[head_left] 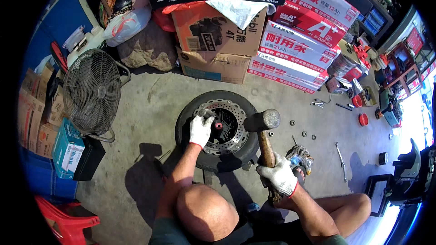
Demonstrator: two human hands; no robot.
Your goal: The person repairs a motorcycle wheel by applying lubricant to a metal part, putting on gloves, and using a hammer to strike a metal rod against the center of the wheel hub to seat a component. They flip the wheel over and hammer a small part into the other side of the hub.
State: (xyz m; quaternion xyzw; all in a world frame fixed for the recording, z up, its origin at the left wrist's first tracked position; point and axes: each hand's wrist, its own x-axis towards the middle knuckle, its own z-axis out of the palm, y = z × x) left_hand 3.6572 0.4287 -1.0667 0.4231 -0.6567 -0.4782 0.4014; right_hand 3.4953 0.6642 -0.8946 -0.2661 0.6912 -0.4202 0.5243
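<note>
My right hand (pixel 278 174), in a white glove, is wrapped round the wooden handle of a hammer (pixel 263 120). Its thick dark head is raised over the right side of a wheel with a black tyre (pixel 185 114). A drilled metal brake disc (pixel 236 143) lies face up on the wheel. My gloved left hand (pixel 200 129) reaches over the disc's left side, fingers curled beside the red-rimmed hub centre (pixel 218 126). Something grey shows at those fingertips, too small to name. The wheel rests flat, low between my knees.
Right of the wheel, several small metal rings (pixel 292 122) and a wrench (pixel 340 161) lie on the concrete floor. Stacked battery boxes (pixel 290 45) and cartons (pixel 213 66) stand beyond. A floor fan (pixel 93 93) is at left, a red plastic stool (pixel 68 220) at lower left.
</note>
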